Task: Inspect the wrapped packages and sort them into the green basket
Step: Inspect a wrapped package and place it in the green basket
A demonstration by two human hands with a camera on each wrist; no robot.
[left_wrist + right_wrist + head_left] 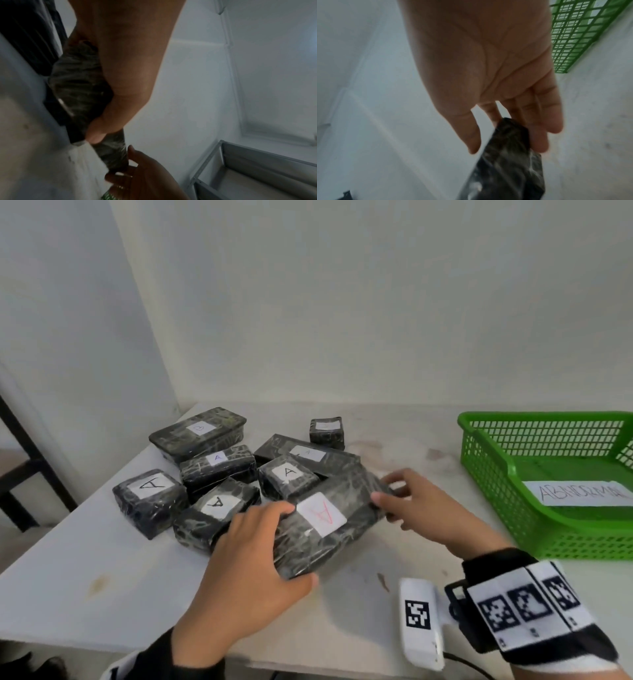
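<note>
A large black wrapped package (342,491) with a red "A" label lies tilted at the front of the pile on the white table (102,559). My left hand (291,542) grips its near left end, thumb on the front side and fingers over the top. My right hand (385,489) holds its far right corner between thumb and fingers. The left wrist view shows the same package (77,83) under my palm, and the right wrist view shows its end (508,162) between thumb and fingers. The green basket (493,460) stands at the right, apart from both hands.
Several smaller black packages with "A" labels lie behind and to the left, one (200,428) marked "B" at the back. A paper sign (579,493) lies inside the basket. Walls close the table at the back and left. A metal shelf (257,169) stands nearby.
</note>
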